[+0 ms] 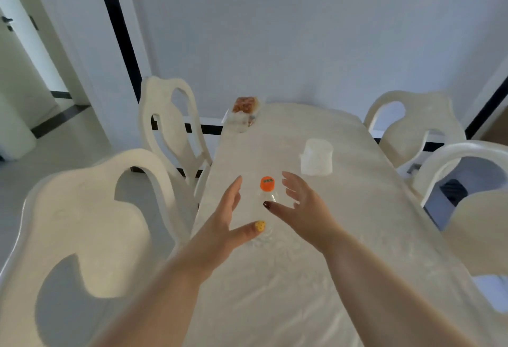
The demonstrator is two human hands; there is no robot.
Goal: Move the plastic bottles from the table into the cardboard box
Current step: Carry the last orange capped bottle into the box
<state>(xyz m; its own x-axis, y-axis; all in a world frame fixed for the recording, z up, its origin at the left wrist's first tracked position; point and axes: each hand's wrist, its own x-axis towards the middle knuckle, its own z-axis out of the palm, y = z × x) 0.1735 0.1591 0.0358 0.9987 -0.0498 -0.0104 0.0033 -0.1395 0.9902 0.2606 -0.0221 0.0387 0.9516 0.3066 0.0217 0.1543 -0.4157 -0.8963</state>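
A clear plastic bottle (267, 198) with an orange cap stands upright on the cream table (357, 236), near its middle. My left hand (228, 220) is open just left of the bottle, thumb reaching under toward its base. My right hand (299, 206) is open just right of it, fingers spread. Both hands flank the bottle; I cannot tell whether either touches it. No cardboard box is in view.
A white paper roll (316, 160) sits farther back on the table. A clear container with orange food (244, 113) stands at the far left corner. Cream chairs stand at the left (90, 209) and right (412, 126) sides.
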